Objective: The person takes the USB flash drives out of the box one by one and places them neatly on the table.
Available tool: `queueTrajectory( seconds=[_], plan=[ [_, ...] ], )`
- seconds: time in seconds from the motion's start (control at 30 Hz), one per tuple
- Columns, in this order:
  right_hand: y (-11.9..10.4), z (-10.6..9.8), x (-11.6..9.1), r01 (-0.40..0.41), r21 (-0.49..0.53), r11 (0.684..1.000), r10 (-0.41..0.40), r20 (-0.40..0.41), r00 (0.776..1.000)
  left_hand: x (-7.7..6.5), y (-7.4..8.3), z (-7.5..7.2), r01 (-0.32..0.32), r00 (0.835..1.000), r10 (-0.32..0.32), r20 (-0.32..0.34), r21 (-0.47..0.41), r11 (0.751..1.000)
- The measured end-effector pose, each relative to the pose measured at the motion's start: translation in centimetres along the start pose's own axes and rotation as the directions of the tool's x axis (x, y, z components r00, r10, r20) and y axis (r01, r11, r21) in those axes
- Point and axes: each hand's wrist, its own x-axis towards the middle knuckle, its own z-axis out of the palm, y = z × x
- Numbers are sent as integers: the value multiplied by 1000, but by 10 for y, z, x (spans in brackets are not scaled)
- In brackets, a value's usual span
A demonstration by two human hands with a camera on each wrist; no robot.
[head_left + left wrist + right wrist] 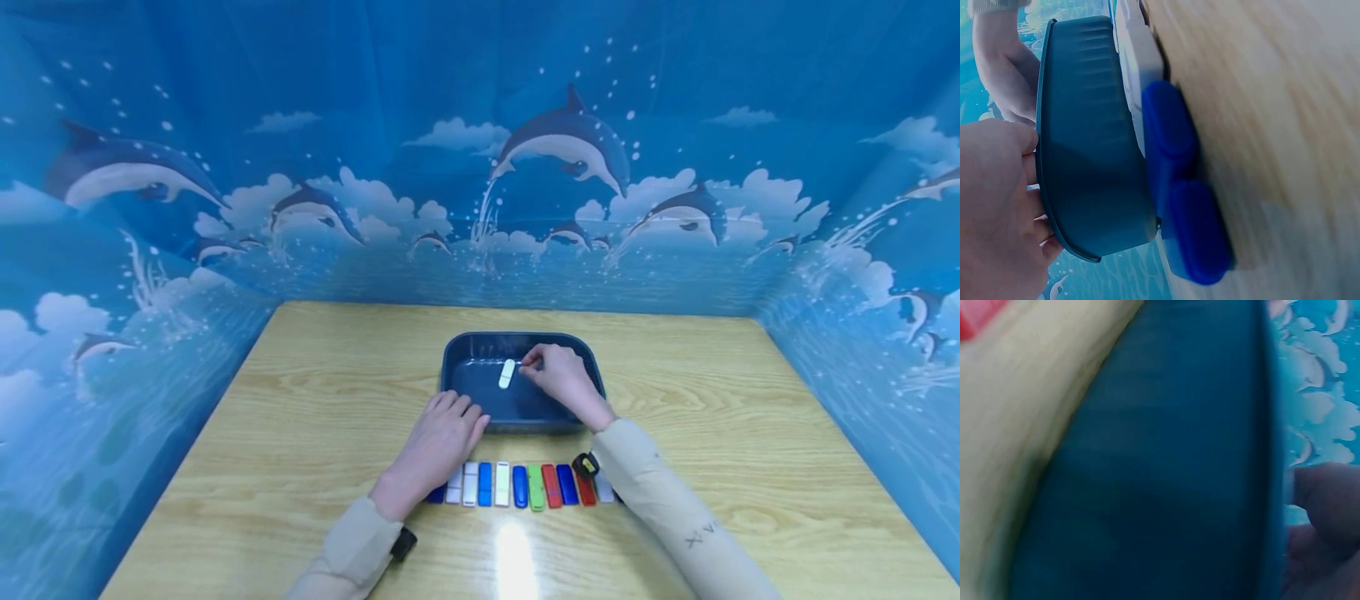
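Note:
A dark blue rectangular tray (525,417) stands on the table with a white capped stick, like a USB flash drive (507,373), lying inside. My left hand (444,429) rests at the tray's near left corner; in the left wrist view its fingers (1035,203) lie along the rim. Over the tray's inside, my right hand (561,377) has thumb and fingertips drawn together just right of the white drive. A pale sliver shows by the thumb in the right wrist view; I cannot tell whether the hand pinches something. Most of its fingers are hidden by the tray wall there.
In front of the tray runs a row of several USB drives, among them a green one (536,487), a red one (551,486) and a blue one (1200,231). Both forearms overlap the row's ends. A dolphin-print curtain (480,150) surrounds the wooden table (322,375).

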Motion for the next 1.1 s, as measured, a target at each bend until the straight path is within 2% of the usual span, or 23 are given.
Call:
queueTrajectory(
  seconds=[0.2,0.67,0.83,0.97,1.1],
  plan=[
    [-4,15,21,-61,-97,993,71,101,992,-1,0,1,-11,1000,11,-9,0,1000],
    [-17,33,42,-99,-269,958,132,110,985,-1,1,0,-25,999,24,-24,-13,1000],
    [-18,35,42,-62,-261,963,103,146,984,0,1,1,-20,999,20,-26,-10,1000],
    [-18,33,40,-42,-216,975,79,164,983,-1,0,1,-23,999,23,-26,-8,1000],
    [-18,32,38,-55,-213,976,98,200,975,-1,-1,0,-19,1000,19,-25,-5,1000]
  ],
)
